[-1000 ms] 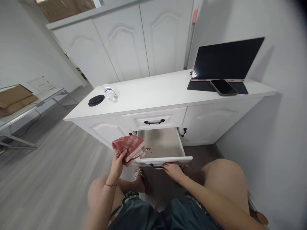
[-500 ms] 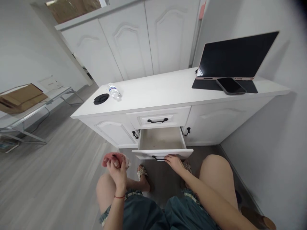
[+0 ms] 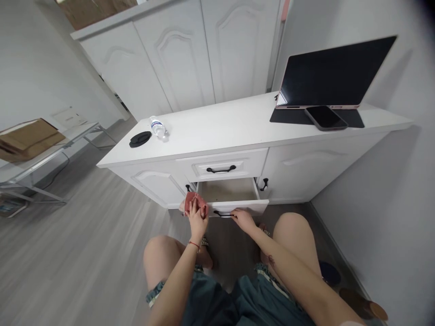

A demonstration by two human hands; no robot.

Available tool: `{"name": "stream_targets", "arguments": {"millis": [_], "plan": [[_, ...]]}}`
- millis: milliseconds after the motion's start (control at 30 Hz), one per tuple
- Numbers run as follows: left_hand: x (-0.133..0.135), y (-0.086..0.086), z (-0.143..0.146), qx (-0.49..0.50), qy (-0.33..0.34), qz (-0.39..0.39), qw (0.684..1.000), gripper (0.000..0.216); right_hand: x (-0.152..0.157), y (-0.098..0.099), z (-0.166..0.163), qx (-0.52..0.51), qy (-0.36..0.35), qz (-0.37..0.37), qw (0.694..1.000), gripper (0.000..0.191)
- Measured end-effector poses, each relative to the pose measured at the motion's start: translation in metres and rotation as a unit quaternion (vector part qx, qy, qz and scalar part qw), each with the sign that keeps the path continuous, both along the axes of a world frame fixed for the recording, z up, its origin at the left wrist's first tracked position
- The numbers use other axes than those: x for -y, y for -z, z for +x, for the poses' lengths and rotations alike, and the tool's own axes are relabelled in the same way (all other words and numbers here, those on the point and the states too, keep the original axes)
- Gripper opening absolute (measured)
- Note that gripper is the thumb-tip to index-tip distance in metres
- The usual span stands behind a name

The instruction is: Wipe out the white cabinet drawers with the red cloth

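Clasping a red cloth [image 3: 196, 197], left grip [image 3: 198, 224], at left corner of drawer front [image 3: 259, 208]; right grip [image 3: 244, 220] holds crosswise handle [image 3: 222, 214] by its right end.

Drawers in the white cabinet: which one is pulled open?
The lower drawer, with the right hand at its handle; it juts out, showing its inside, while the upper drawer is shut.

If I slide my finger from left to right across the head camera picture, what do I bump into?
Cardboard box → flat black thing → clear bottle → red cloth → right hand → phone.
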State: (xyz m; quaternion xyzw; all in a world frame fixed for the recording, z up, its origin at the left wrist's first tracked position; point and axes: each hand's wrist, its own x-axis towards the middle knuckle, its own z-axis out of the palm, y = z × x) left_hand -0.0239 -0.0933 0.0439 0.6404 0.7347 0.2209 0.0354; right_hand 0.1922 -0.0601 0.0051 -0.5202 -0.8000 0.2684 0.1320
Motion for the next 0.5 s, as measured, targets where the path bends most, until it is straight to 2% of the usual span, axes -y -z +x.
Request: {"name": "stream_targets", "arguments": {"millis": [67,167,300,400,500], "plan": [[0.001,0.001,0.002,-0.027,0.011,0.004,1.000,0.051,0.002,-0.007,-0.001,-0.007,0.000,0.021,1.000,0.029],[0.003,0.002,0.008,-0.044,0.021,0.004,0.999,0.047,0.004,-0.022,0.009,-0.045,0.003,0.101,0.994,0.035],[0.004,0.009,0.022,-0.047,0.040,-0.001,0.998,0.038,-0.006,-0.040,0.046,-0.039,0.029,0.184,0.982,0.037],[0.005,0.016,0.038,-0.041,0.052,-0.003,0.998,0.039,-0.019,-0.042,0.080,0.005,0.040,0.181,0.983,0.032],[0.005,0.021,0.060,-0.024,0.079,0.004,0.997,0.039,-0.029,-0.037,0.102,-0.020,0.045,0.129,0.990,0.031]]}}
